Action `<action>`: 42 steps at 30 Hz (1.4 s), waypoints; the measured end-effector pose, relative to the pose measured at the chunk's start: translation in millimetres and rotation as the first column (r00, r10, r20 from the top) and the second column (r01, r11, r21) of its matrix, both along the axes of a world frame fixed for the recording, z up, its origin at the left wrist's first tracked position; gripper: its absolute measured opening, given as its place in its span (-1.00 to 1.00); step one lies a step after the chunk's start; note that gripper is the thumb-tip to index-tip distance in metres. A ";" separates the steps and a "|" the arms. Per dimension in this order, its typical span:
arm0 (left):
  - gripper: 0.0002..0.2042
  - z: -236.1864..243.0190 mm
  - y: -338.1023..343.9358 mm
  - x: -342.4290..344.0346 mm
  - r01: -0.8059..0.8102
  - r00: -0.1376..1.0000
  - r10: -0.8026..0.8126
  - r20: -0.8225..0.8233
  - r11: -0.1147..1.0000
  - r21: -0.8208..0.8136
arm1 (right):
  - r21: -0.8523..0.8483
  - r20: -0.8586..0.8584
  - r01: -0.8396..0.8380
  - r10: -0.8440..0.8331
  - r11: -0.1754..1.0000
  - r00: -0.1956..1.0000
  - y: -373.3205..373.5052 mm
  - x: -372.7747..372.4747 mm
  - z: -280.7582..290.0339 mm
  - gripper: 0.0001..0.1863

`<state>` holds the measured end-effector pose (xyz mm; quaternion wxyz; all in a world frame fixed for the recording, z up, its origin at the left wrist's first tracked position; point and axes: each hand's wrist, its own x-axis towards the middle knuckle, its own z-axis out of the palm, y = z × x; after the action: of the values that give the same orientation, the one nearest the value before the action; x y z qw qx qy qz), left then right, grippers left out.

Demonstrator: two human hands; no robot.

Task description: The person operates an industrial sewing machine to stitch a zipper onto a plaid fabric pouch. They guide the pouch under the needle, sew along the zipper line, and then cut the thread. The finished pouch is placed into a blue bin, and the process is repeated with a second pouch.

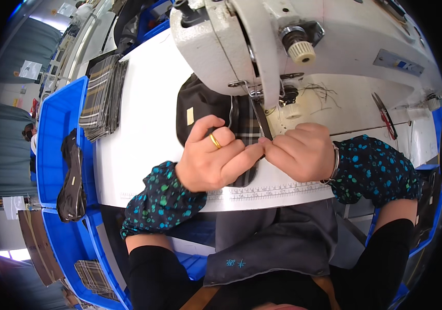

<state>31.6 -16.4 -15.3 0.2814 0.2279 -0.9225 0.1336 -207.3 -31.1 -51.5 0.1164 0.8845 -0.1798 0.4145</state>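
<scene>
A dark fabric piece (190, 108) with a plaid panel (247, 124) and a zipper (258, 116) lies beneath the head of a white sewing machine (216, 46). My left hand (213, 157), with a gold ring, has its fingers curled over the piece, pinched at the zipper's near end. My right hand (298, 152) is closed on the same zipper end, its fingertips meeting the left ones just before the presser foot. The edge they grip is partly hidden by the fingers. A printed ruler (241, 194) runs along the table's front edge.
Plaid pieces are stacked (102, 93) at the left. Blue bins (50, 139) beside the table hold dark pieces and plaid fabric; another bin (427, 227) is at right. Scissors (383, 111) and loose threads (319, 90) lie right of the needle. People work in the far left background.
</scene>
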 end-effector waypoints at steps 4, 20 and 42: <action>-0.72 30.8 14.4 3.0 -0.120 0.989 0.081 0.125 0.931 0.344 | 0.164 -0.134 0.013 0.009 0.986 0.991 4.8 -0.6 -2.6 -0.85; -0.78 -4.6 35.4 -15.5 -0.211 0.974 0.154 0.163 0.874 0.438 | -0.044 -0.373 -0.032 0.013 0.999 0.928 54.3 5.7 -7.0 -0.67; -0.84 -21.6 -9.9 -20.8 -0.225 0.974 0.223 0.048 0.904 0.364 | -0.007 -0.281 0.080 -0.079 0.997 0.957 18.0 13.9 -20.1 -0.85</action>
<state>10.8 -26.3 -36.9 0.2143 0.3806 -0.8995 -0.0093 -193.4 -13.1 -71.6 0.1552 0.9267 -0.1977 0.2795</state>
